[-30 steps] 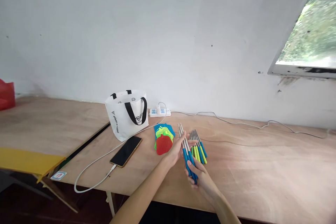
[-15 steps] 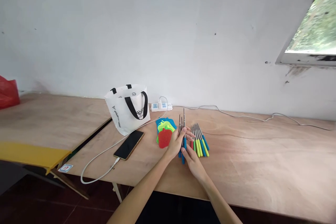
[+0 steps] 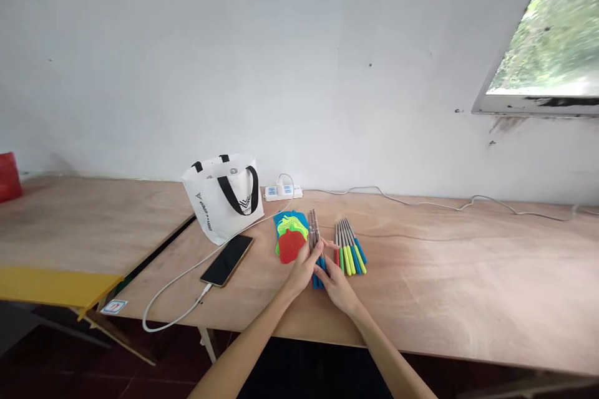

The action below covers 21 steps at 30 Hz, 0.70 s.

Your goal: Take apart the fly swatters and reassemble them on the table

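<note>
A bundle of blue-handled metal rods (image 3: 314,240) lies on the plywood table (image 3: 444,287). My left hand (image 3: 302,269) and my right hand (image 3: 335,277) press against its handle end from either side, fingers closed around it. Just right of them, a row of similar rods with red, green, yellow and blue handles (image 3: 349,246) lies fanned on the table. To the left sits a stack of blue, green and red mesh swatter heads (image 3: 290,238).
A white tote bag with black handles (image 3: 223,196) stands at the back left. A phone (image 3: 227,260) lies in front of it with a white cable (image 3: 173,299) plugged in. A power strip (image 3: 282,191) sits by the wall. A yellow board (image 3: 51,283) lies at far left.
Both hands have brought the blue-handled bundle down from above the table and leftward, laying it flat between the mesh heads and the row of rods.
</note>
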Tool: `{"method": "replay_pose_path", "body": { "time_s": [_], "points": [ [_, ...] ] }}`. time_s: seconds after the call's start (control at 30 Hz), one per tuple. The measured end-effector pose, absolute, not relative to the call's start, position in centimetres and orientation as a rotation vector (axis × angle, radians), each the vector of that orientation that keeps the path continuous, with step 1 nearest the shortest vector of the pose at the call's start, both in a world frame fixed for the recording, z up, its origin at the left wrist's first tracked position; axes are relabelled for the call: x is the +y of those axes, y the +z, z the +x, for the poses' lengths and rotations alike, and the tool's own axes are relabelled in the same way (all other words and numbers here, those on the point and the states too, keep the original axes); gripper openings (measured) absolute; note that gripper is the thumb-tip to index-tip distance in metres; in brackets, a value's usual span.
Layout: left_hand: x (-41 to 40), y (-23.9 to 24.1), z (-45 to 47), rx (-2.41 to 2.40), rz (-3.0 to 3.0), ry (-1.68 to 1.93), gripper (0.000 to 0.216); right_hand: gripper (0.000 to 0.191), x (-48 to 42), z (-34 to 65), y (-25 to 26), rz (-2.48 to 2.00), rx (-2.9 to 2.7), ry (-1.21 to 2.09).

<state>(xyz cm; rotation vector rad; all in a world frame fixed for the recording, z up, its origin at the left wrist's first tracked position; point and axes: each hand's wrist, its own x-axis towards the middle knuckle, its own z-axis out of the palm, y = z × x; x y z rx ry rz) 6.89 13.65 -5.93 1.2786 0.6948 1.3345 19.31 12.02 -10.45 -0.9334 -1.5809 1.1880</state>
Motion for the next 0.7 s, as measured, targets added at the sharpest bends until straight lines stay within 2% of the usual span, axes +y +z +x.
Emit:
{"method": "replay_pose_path", "body": {
  "time_s": [0.27, 0.5, 0.7],
  "points": [
    [16.2, -4.1, 5.6, 0.543, 0.837, 1.324, 0.048, 0.063, 11.9, 17.8, -9.6, -0.833, -1.383, 1.588],
    [20.6, -3.6, 6.9, 0.688, 0.654, 1.434, 0.046, 0.062, 14.2, 15.8, -6.5, -1.076, -1.238, 1.601],
    [24.8, -0.6, 1.0, 0.751, 0.627, 1.587, 0.046, 0.059, 7.5, 16.8, -8.5, -1.165, -1.316, 1.725]
  ]
}}
